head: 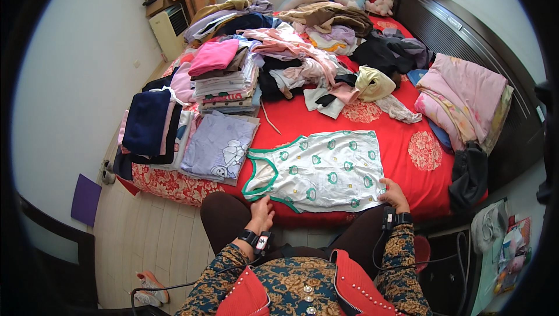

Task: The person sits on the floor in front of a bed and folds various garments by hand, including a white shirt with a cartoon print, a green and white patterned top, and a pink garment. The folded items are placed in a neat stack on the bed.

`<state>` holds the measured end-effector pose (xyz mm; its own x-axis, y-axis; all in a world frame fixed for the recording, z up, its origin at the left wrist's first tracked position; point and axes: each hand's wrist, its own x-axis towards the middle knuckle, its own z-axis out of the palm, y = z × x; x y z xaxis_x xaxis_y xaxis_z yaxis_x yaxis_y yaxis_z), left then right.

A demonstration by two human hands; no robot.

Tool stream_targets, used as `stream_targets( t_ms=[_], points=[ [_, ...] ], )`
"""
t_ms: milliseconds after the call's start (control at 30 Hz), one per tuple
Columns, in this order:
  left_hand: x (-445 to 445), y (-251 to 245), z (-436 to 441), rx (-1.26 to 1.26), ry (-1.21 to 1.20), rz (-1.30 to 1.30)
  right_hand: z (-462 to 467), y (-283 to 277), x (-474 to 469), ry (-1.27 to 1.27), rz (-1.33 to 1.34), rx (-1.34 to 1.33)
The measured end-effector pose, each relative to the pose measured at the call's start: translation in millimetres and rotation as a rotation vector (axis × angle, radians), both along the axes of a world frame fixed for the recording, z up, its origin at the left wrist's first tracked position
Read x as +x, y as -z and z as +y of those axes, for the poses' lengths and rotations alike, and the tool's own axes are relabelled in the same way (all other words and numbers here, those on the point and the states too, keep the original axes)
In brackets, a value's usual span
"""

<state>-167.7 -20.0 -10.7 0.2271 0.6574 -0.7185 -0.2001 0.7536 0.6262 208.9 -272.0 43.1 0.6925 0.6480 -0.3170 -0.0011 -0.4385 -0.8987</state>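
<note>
A white sleeveless top (323, 172) with green trim and green printed figures lies spread flat on the red bedspread (397, 145), its neckline towards the left. My left hand (262, 213) is at the top's near left edge, by the shoulder; whether its fingers pinch the cloth is unclear. At the lower right corner, the hem sits between the thumb and fingers of my right hand (393, 194). Left of the neckline lies a folded lavender T-shirt (218, 143) with a white cartoon print.
Folded clothes (227, 84) are stacked at the left, beside a pile with navy cloth (146, 119) on top. Loose clothes (305, 62) cover the far bed. A folded pink quilt (463, 93) and dark trousers (469, 176) lie near the headboard (463, 23). Cables run from both wrists.
</note>
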Motion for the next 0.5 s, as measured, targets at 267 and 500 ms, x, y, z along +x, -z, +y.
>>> stream_targets(
  t_ms=[267, 500],
  points=[
    [4, 17, -19, -0.199, 0.268, -0.134, -32, 1, 9, 0.003, 0.078, 0.028],
    [34, 18, -30, -0.238, 0.433, -0.031, -25, 2, 11, 0.091, 0.096, 0.083]
  ],
)
